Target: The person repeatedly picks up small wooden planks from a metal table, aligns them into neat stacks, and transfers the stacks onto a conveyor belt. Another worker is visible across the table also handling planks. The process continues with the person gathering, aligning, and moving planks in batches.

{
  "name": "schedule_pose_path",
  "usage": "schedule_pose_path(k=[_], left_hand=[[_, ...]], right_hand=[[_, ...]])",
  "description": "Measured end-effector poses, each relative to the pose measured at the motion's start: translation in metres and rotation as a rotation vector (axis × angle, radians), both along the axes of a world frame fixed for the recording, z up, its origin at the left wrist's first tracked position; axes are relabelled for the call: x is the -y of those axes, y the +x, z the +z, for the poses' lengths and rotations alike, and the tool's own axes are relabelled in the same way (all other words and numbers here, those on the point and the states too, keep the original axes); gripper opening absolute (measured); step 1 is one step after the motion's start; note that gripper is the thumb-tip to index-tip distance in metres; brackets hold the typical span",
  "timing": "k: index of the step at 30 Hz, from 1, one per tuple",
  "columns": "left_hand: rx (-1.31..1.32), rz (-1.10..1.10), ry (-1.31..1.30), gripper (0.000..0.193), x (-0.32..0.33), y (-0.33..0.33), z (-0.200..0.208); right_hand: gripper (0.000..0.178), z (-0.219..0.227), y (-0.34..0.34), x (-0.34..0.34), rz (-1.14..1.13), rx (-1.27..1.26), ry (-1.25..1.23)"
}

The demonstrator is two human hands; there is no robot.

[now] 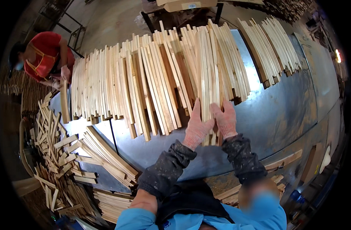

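Observation:
My left hand, in a pinkish work glove, presses against the left side of a bundle of pale wooden strips near its close end. On the bundle's right side is my right hand, gloved alike, its thumb lying over the top. The strips are squeezed between both hands, pointing away from me. The undersides of my fingers are hidden by the wood. A long row of similar wooden strips lies on the metal table to the left of the bundle, and more strips lie directly to its right.
Two separate groups of strips lie at the far right. At the left, a person in red handles a wooden piece. Short offcuts are heaped below, beside several longer boards. A cardboard box stands beyond the table.

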State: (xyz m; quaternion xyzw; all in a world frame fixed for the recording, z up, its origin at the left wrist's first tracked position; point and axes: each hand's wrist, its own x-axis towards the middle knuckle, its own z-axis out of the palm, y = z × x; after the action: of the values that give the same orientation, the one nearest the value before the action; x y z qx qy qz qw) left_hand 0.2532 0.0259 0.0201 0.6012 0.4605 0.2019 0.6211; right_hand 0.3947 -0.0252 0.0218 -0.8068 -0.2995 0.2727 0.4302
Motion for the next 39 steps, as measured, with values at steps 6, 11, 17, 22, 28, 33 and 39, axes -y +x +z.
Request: schedule_pose_path(k=[6, 11, 17, 22, 28, 33, 39], left_hand=[[0.060, 0.114, -0.028, 0.105, 0.042, -0.102, 0.029], [0.092, 0.402, 0.040, 0.104, 0.090, -0.204, 0.036], [0.071, 0.743, 0.050, 0.102, 0.155, -0.323, 0.041], [0.158, 0.996, -0.048, 0.104, 0.199, -0.413, 0.040], [0.081, 1.032, 0.067, 0.101, 0.194, -0.506, 0.020], [-0.338, 0.786, -0.024, 0.095, 0.165, -0.566, -0.030], [-0.254, 0.870, -0.151, 0.084, 0.146, -0.589, -0.082]], right_hand=[[0.053, 0.022, -0.098, 0.028, 0.082, 0.057, 0.050], [0.055, 0.036, -0.197, 0.030, 0.347, -0.078, 0.148], [0.065, 0.048, -0.326, 0.047, 0.713, -0.103, 0.041], [0.073, 0.039, -0.430, 0.064, 0.966, -0.040, -0.022], [0.073, 0.016, -0.532, 0.048, 1.025, 0.072, -0.011], [0.066, -0.029, -0.572, 0.015, 1.008, 0.203, -0.005], [0.064, -0.077, -0.575, 0.000, 1.141, 0.246, -0.290]])
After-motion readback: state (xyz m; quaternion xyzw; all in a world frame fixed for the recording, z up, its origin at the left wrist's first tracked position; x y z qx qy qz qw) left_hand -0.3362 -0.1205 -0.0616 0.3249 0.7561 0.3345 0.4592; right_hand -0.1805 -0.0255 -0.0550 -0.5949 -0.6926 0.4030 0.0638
